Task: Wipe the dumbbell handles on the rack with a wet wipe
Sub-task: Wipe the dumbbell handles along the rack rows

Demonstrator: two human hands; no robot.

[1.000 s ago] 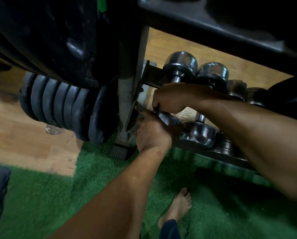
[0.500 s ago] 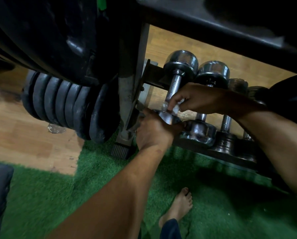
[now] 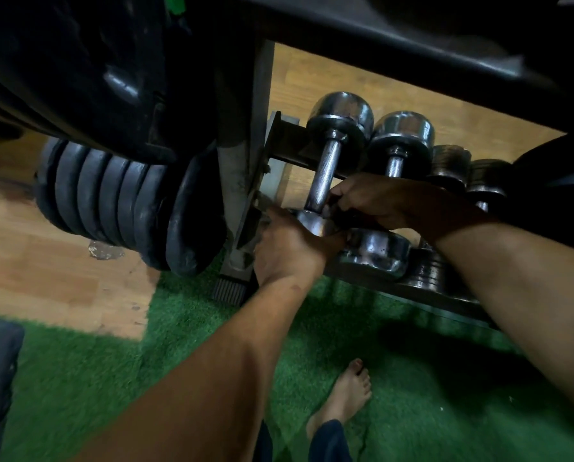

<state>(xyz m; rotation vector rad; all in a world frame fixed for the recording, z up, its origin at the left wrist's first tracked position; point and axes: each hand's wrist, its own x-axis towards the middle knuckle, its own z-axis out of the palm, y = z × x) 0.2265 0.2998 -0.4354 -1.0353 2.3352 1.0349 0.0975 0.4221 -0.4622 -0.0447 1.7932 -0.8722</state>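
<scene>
I see my left hand [image 3: 289, 251] curled over the near end of the first dumbbell [image 3: 324, 176], low on the rack [image 3: 422, 295]. I think it holds that end to keep the dumbbell from rolling while the other hand cleans. My right hand [image 3: 375, 203] sits at the bottom of the handle [image 3: 322, 181], fingers bent round it. The wipe should be under those fingers, but the light is poor and I cannot make it out, so I only guess it is pinched there.

The handle is a thin round steel bar, shiny, with a rough dotted pattern for holding. The ends are fat, smooth, chrome lumps that shine like mirrors. A second dumbbell [image 3: 395, 151] lies just beside the first, and 2 darker, duller ones sit further right. They all lie tilted across the rack bars, so the handles face me and are easy to reach.

Left of the rack hangs a row of black rubber plates [image 3: 112, 201], thick and dull. The floor is fuzzy green turf [image 3: 412, 378] by pale wood.
</scene>
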